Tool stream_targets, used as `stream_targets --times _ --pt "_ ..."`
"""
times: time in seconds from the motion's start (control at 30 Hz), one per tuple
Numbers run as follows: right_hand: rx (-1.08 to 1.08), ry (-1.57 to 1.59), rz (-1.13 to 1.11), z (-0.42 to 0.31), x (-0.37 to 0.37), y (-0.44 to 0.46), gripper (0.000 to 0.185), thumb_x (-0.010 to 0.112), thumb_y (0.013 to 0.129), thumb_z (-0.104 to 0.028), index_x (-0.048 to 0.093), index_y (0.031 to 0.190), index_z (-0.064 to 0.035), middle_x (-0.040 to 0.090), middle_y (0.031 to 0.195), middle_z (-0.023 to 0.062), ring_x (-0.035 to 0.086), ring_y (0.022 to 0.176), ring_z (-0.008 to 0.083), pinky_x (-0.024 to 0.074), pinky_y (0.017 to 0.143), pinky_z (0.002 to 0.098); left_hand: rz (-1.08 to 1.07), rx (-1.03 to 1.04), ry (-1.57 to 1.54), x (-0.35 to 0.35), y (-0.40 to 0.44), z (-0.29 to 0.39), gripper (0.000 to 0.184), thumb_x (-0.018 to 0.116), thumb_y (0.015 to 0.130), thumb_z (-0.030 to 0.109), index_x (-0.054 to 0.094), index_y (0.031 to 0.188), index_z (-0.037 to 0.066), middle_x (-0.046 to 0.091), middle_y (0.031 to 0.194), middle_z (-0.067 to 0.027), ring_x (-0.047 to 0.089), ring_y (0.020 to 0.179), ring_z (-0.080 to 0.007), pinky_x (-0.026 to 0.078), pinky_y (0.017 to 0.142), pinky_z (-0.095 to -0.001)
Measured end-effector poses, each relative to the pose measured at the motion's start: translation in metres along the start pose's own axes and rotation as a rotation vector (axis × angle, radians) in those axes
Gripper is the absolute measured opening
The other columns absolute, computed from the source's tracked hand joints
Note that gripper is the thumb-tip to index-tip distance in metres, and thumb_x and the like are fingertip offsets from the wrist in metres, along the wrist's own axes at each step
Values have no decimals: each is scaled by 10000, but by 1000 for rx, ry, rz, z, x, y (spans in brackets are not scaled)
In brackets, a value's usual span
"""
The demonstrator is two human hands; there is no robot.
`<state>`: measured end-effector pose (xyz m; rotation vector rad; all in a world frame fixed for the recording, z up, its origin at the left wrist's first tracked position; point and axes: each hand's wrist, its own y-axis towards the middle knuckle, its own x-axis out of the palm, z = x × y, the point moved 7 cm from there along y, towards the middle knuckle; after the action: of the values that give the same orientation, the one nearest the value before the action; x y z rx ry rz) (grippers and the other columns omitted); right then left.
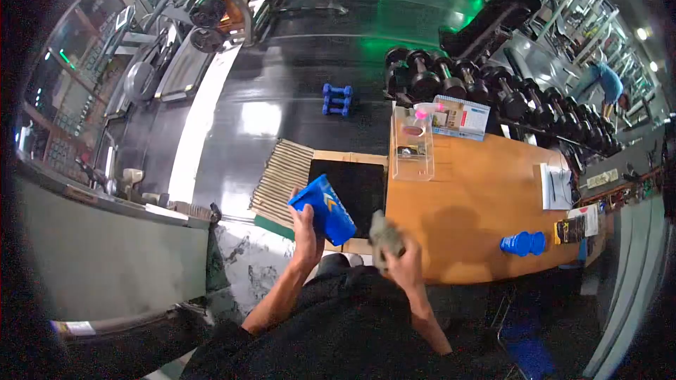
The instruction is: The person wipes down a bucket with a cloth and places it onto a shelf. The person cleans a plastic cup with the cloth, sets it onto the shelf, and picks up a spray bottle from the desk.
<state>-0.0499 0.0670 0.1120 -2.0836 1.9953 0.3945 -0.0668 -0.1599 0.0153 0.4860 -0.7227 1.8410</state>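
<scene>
My left hand [305, 241] is wrapped round a blue plastic cup [334, 215] with white and yellow marks on its side. The cup is tilted, its wide end toward the upper left. In my right hand [405, 264] is a bunched grey-green cloth [384, 233], slightly blurred. Cloth and cup are apart, both held in front of my body near the left end of the wooden table [465, 190]. Below and beyond them lies a black mat or panel [355, 181].
A clear plastic tray [412, 158] and a desk calendar [461, 118] stand at the table's far side. Two blue cups [519, 244] are at the right. Beyond are a dumbbell rack [507, 98], blue dumbbells [337, 99] on the floor, treadmills [184, 70] and a bending person [604, 83].
</scene>
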Motion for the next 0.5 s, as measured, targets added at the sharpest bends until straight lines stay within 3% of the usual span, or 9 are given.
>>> stream_targets --times 0.03,0.13,0.2,0.23,0.27,0.37,0.43,0.5 --pt "92 10 119 7 -12 1 324 664 821 -76 594 1125 8 624 1084 187 620 1026 300 495 865 370 -24 23 24 11 -6 6 665 535 955 462 235 1454 140 456 1310 -108 476 1203 -249 415 1021 -434" --pt "-108 149 293 -8 -16 4 351 659 813 -70 578 1143 16 592 1112 198 593 1030 322 474 891 396 -65 -48 46 27 -14 -10 638 524 969 429 227 1457 145 450 1304 -111 465 1199 -244 407 1020 -425" --pt "-369 -133 156 -54 3 3 447 644 746 -32 577 1188 -22 570 1150 174 563 1038 356 446 928 441 -127 -60 57 54 -25 -11 614 512 982 400 231 1451 122 451 1294 -118 485 1151 -227 413 995 -393" --pt "-507 -328 79 -69 16 1 477 634 719 -19 580 1194 -31 574 1149 163 560 1033 364 442 934 450 -152 45 266 73 -33 1 635 535 967 405 239 1444 109 452 1284 -129 493 1126 -224 418 980 -378" --pt "-527 -336 171 -68 17 -2 508 612 699 -7 579 1205 -37 590 1125 151 553 1031 371 437 942 451 -151 25 267 72 -34 -5 649 549 958 402 237 1443 105 452 1280 -136 492 1126 -226 418 980 -377" --pt "-433 -84 218 -44 15 15 494 589 708 5 580 1201 -29 603 1127 164 556 1034 363 436 941 439 -192 -2 322 69 -37 -3 730 617 910 408 230 1445 97 450 1283 -150 490 1141 -236 409 993 -378" --pt "-304 0 221 -30 8 32 338 560 842 -49 583 1176 0 625 1135 181 593 1043 334 454 925 402 -254 22 395 74 -45 4 806 671 864 425 224 1446 92 447 1290 -153 487 1160 -245 400 1009 -378" --pt "-69 127 343 -11 -7 40 292 552 901 -93 578 1170 19 639 1118 165 614 1024 276 465 907 377 -333 91 477 83 -53 12 889 724 814 453 219 1448 87 443 1297 -152 484 1182 -255 392 1026 -376"
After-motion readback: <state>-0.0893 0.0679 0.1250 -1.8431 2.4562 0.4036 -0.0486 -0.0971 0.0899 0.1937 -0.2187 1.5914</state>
